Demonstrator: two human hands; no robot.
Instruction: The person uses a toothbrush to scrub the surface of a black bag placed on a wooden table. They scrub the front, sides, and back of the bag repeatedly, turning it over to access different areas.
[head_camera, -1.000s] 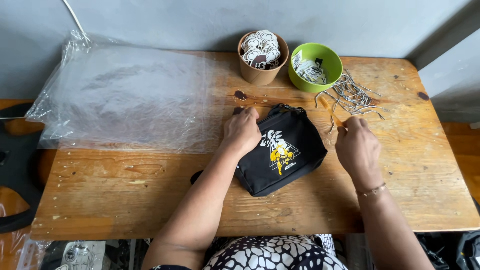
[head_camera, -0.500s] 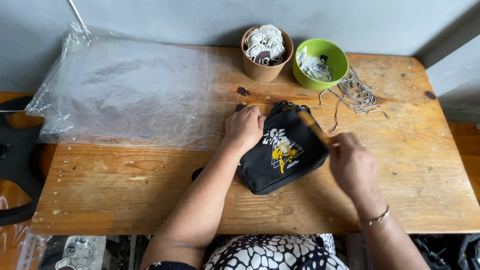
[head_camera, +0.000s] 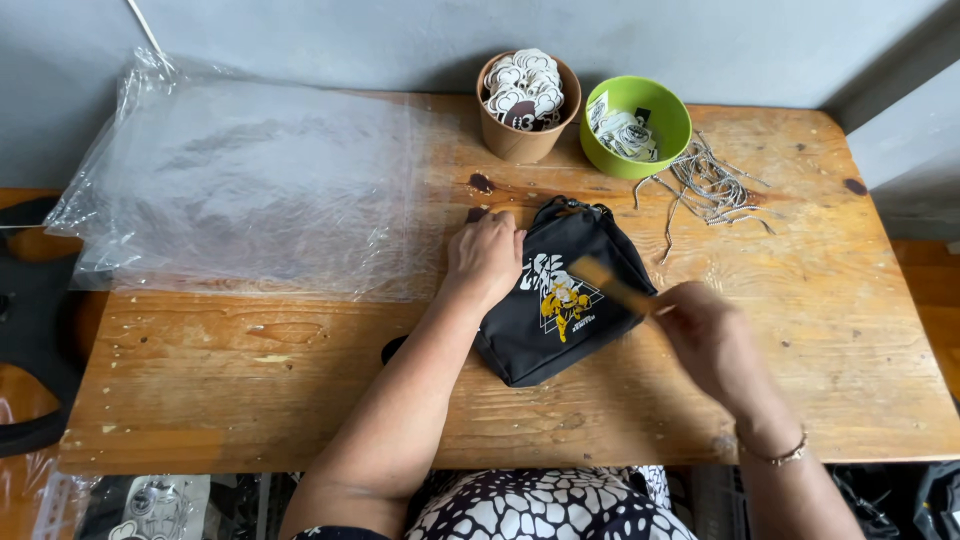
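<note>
A single black zippered pouch (head_camera: 563, 295) with a white-and-yellow print lies near the middle of the wooden counter (head_camera: 250, 380), tilted so its zipper end points toward 12 o'clock. The left hand (head_camera: 485, 258) rests palm down on the pouch's 9 o'clock edge, fingers curled loosely over the fabric and pressing it flat rather than gripping it. The right hand (head_camera: 705, 340), blurred, sits at the pouch's 4 o'clock side; its fingers are pinched closed on one thin orange stick (head_camera: 612, 285) that slants up across the pouch's face toward 10 o'clock. Exactly how the fingertips meet is lost in the blur.

At 12 o'clock from the pouch stand two containers side by side: one brown paper cup (head_camera: 528, 110) packed with round black-and-white tags, and just at its 3 o'clock side one green bowl (head_camera: 634, 128) holding more printed tags. A loose heap of thin grey strings (head_camera: 705, 185) spreads at 4 o'clock from the bowl, near the pouch but apart from it; the strands are too tangled to count. A large sheet of clear plastic (head_camera: 250, 180) covers the counter from 9 to 11 o'clock, its near edge just beside the left hand. Nothing lies between either hand and the pouch.
</note>
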